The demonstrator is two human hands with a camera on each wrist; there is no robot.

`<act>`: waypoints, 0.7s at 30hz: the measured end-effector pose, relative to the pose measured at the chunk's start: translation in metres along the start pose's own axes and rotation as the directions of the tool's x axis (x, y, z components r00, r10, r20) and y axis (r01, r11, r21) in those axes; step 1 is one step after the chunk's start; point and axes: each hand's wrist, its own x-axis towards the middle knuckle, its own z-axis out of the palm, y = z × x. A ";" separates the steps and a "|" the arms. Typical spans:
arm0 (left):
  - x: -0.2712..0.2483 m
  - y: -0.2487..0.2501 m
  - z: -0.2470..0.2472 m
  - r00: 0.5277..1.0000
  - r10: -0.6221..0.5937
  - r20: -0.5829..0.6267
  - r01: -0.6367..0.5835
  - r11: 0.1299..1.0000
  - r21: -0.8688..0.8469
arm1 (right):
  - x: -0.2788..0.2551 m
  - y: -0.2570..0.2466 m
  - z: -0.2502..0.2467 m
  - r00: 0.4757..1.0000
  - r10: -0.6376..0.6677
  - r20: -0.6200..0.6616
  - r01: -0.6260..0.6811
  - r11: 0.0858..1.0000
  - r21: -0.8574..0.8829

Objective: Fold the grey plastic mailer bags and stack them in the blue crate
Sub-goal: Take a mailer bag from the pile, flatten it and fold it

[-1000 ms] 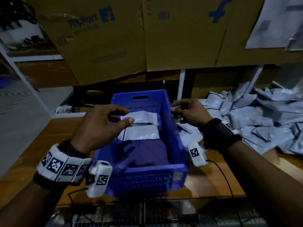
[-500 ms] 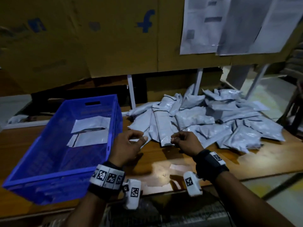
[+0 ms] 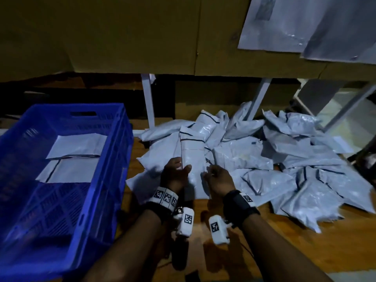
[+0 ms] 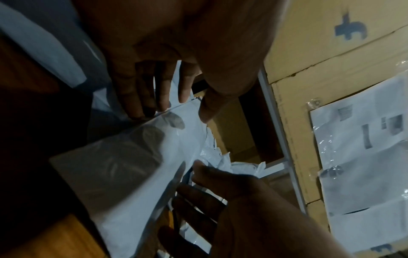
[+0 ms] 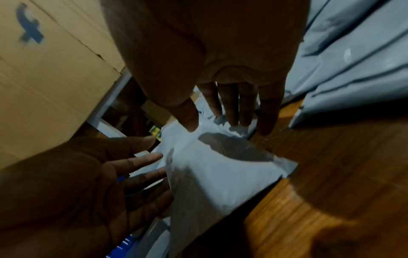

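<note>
Both of my hands are at one grey mailer bag at the centre of the head view, at the near edge of the loose heap on the table. My left hand pinches the bag's left edge between thumb and fingers; in the left wrist view the thumb lies on top with the fingers behind the sheet. My right hand is at the right edge with fingers nearly straight, and I cannot tell whether it has truly caught the plastic or only touches it. To do this step well, I judge I should draw the bag clear of its neighbours, flatten it on bare wood, match the edges and press the crease before carrying it left. The blue crate sits at the left of the frame with two folded bags lying flat on its floor. Dim light and motion blur hide the bag's far end and which bags overlap it.
</note>
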 end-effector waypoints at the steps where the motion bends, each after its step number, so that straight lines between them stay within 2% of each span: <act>1: 0.003 0.000 0.004 0.999 -0.040 0.022 0.040 0.999 -0.002 | 0.009 0.004 0.006 1.000 0.008 0.015 -0.008 1.000 -0.004; 3: 0.007 -0.002 0.009 0.995 -0.094 0.016 0.094 0.996 -0.003 | 0.015 0.008 0.012 0.999 -0.022 0.031 0.023 0.999 -0.036; 5: 0.004 -0.004 0.014 0.997 -0.080 -0.011 0.081 0.995 0.066 | 0.014 0.008 0.010 0.998 -0.057 0.027 0.058 0.997 -0.053; 7: -0.005 -0.002 0.018 0.997 -0.044 -0.063 0.051 0.992 0.113 | 0.014 0.015 0.004 0.997 -0.081 0.020 0.080 0.995 0.064; 9: -0.017 0.001 0.019 0.992 -0.060 -0.114 0.052 0.996 -0.072 | 0.010 0.024 -0.005 0.996 -0.084 0.031 0.076 0.974 0.214; 11: -0.038 0.006 0.016 0.987 -0.081 -0.142 0.044 0.969 -0.243 | 0.003 0.028 -0.018 0.991 -0.085 0.102 0.041 0.926 0.375; 13: -0.067 0.008 0.016 0.980 -0.141 -0.141 0.075 0.916 -0.395 | -0.019 0.022 -0.042 0.975 -0.111 0.191 0.000 0.865 0.501; 14: -0.085 0.011 0.017 0.975 -0.181 -0.128 0.094 0.859 -0.502 | -0.033 0.021 -0.055 0.963 -0.111 0.244 -0.038 0.844 0.535; 16: -0.124 0.014 0.026 0.971 -0.213 -0.111 0.083 0.730 -0.678 | -0.062 0.030 -0.082 0.921 -0.106 0.376 -0.136 0.814 0.564; 18: -0.158 0.010 0.043 0.963 -0.252 -0.092 0.101 0.657 -0.747 | -0.089 0.051 -0.104 0.865 -0.110 0.489 -0.212 0.803 0.557; 19: -0.171 0.001 0.053 0.953 -0.293 -0.073 0.138 0.638 -0.758 | -0.097 0.066 -0.111 0.859 -0.095 0.503 -0.227 0.810 0.540; 21: -0.194 -0.020 0.070 0.925 -0.377 -0.045 0.227 0.644 -0.730 | -0.104 0.094 -0.120 0.889 -0.066 0.452 -0.179 0.860 0.477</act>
